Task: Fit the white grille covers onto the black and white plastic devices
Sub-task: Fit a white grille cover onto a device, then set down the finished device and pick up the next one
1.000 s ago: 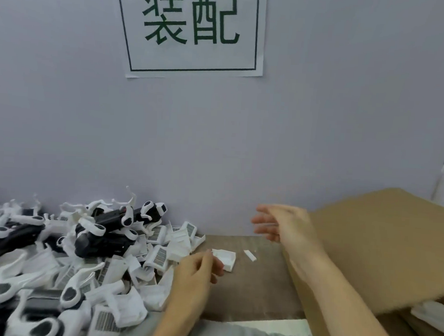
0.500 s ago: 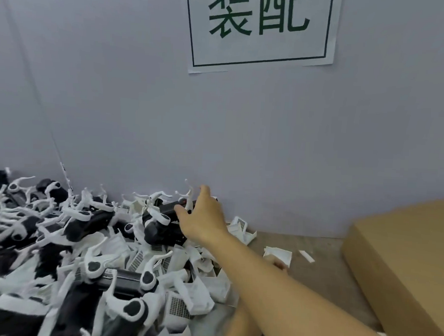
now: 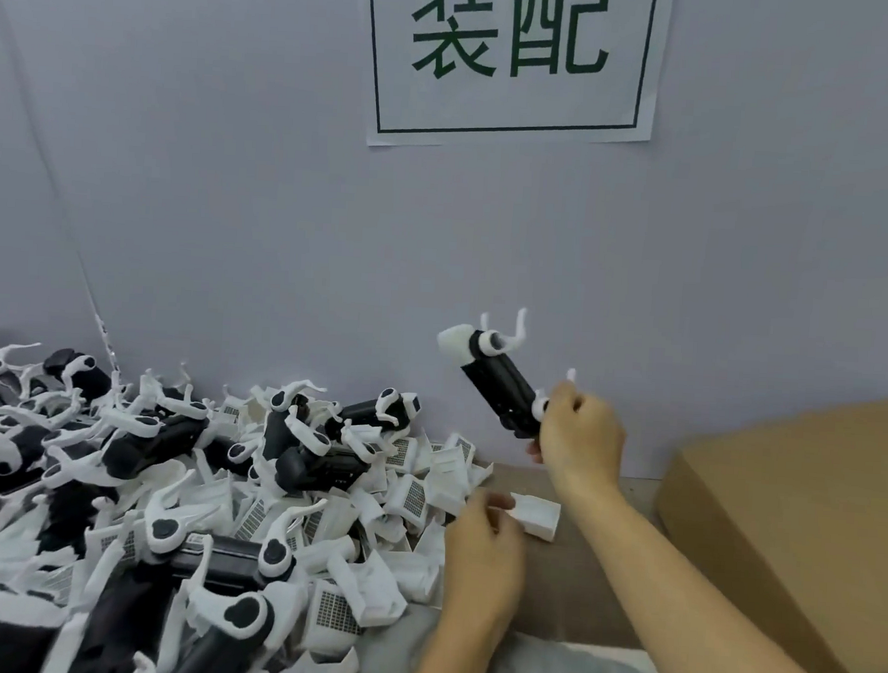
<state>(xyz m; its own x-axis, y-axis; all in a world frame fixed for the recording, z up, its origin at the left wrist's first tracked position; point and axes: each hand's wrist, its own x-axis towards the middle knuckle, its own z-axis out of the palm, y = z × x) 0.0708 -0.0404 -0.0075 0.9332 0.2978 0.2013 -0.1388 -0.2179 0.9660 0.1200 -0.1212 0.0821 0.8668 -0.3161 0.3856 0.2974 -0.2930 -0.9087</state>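
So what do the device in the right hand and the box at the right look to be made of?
Device: looks like moulded plastic, a black body with a slight sheen and matte white end cap and hooked arms. The right hand grips its lower end. Box: plain brown cardboard, matte, with a folded edge; probably corrugated, though no flutes show.

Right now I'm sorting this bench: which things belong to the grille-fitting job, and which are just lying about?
In the job:
device gripped by right hand
grille cover held by left hand
pile of devices and covers

Lying about:
cardboard box
wall sign
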